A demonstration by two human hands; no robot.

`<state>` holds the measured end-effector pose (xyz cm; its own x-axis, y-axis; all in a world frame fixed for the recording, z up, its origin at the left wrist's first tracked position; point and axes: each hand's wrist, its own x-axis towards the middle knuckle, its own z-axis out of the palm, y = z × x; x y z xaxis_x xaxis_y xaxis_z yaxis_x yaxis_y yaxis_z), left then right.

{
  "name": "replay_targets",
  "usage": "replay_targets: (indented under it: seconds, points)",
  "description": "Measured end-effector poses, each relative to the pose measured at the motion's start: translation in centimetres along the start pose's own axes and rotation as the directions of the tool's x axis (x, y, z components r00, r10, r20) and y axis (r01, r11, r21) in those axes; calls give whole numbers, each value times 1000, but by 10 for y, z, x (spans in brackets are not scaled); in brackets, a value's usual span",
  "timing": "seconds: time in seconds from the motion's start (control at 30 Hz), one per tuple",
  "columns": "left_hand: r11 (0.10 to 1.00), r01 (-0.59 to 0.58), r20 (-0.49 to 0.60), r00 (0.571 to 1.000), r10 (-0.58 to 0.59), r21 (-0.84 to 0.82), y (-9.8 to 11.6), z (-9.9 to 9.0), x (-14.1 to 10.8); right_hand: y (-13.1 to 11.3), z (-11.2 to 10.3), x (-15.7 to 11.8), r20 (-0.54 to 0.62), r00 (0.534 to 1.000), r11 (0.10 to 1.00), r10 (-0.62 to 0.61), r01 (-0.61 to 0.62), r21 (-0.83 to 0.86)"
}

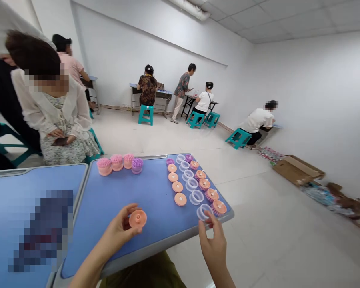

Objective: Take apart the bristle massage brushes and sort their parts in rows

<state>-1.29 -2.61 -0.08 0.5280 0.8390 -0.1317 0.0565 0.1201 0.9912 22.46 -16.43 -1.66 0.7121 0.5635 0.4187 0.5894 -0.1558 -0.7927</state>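
Orange cap (pixel 138 219) sits in the left hand's (pixel 127 225) curled grip; the right hand (pixel 212 232), grip partly open, reaches the near clear ring (pixel 200 213).

no readable text, labels or numbers

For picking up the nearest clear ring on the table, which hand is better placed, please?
Probably the right hand: its fingertips are right at that clear ring. The left hand is farther away and already holds a round orange piece.
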Motion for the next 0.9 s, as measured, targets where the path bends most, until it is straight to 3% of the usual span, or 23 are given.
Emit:
replay_targets:
  seconds: [0.07, 0.1, 0.17, 0.23, 0.3, 0.33, 0.4, 0.5, 0.57, 0.63, 0.73, 0.9]
  points:
    - [1000, 2, 52, 999, -1, -16, 0, -1, -3, -20, 12, -14, 221, 974, 979, 42, -85, 187]
    - [1000, -3, 65, 998, 4, -14, 1, -2, -5, -31, 20, -21, 359, 932, 947, 48, -157, 281]
    - [1000, -24, 79, 997, 23, 14, 4, -2, -8, -53, 38, -34, 594, 804, 846, 31, -338, 413]
    - [996, -61, 84, 995, 55, 72, 7, -3, -10, -71, 56, -44, 710, 705, 756, 12, -471, 455]
    - [986, -105, 89, 992, 93, 130, 10, -3, -11, -82, 70, -51, 742, 670, 709, 32, -539, 456]
    - [980, -123, 89, 990, 110, 156, 11, -3, -11, -85, 74, -53, 740, 672, 703, 41, -545, 457]
    - [971, -137, 80, 989, 123, 195, 12, -2, -10, -86, 77, -54, 696, 718, 740, 10, -474, 478]
    - [965, -106, 80, 993, 90, 239, 11, -1, -9, -80, 71, -53, 553, 798, 868, -239, -80, 489]
    - [957, -89, 100, 993, 63, 276, 10, 0, -8, -75, 64, -52, 466, 785, 880, -407, 201, 430]
    - [946, -102, 134, 989, 63, 309, 8, 2, -8, -70, 57, -49, 429, 760, 865, -488, 354, 356]
    - [938, -148, 153, 983, 104, 315, 4, 3, -7, -58, 46, -41, 403, 781, 878, -477, 415, 237]
    - [946, -146, 65, 989, 133, 291, -1, -1, -4, -27, 24, -17, 278, 873, 913, -401, 404, 51]
